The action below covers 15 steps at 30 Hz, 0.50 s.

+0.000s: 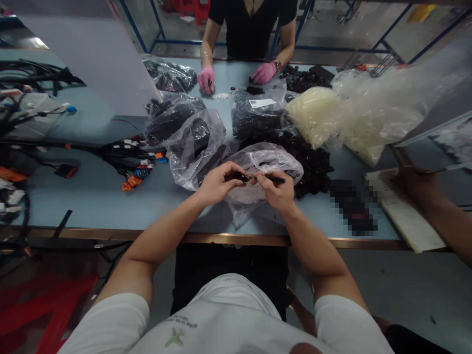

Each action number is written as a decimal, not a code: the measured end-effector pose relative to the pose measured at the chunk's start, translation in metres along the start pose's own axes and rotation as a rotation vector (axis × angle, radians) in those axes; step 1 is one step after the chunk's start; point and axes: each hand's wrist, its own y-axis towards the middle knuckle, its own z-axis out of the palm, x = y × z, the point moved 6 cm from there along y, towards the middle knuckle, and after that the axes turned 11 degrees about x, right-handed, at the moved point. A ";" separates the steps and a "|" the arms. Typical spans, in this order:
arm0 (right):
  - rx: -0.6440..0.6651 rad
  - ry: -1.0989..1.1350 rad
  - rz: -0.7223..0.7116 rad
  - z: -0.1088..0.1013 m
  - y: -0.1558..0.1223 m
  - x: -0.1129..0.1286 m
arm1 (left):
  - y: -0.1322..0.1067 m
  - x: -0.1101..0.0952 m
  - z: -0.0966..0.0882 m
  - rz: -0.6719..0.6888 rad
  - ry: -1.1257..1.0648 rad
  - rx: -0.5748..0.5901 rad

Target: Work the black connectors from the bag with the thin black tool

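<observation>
My left hand (218, 183) is closed on a small black connector housing (241, 177), held between thumb and fingertips. Close to its right, my right hand (276, 191) grips a slim black pen-like tool (275, 179), whose near end points toward the housing. The fingertips of both hands almost meet, and the tiny detail between them is too small to make out. Beneath them lies an open clear plastic bag (250, 196) with small whitish pieces inside. Just behind and to the right spreads a pile of black connector housings (313, 164).
Bags of black parts (184, 123) and a bag of cream pieces (313, 110) line the table's middle. Wire harnesses (99, 152) lie left. Across sits a person in pink gloves (263, 73). At right, another person's hand (416, 184) rests over a notebook (413, 221).
</observation>
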 end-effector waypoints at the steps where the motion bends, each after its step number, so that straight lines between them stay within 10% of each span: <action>1: 0.013 0.000 -0.008 0.001 0.000 0.001 | 0.000 0.000 0.000 0.000 0.004 -0.002; 15: 0.087 -0.138 -0.080 0.008 -0.001 0.010 | -0.001 0.004 0.003 -0.014 0.032 0.005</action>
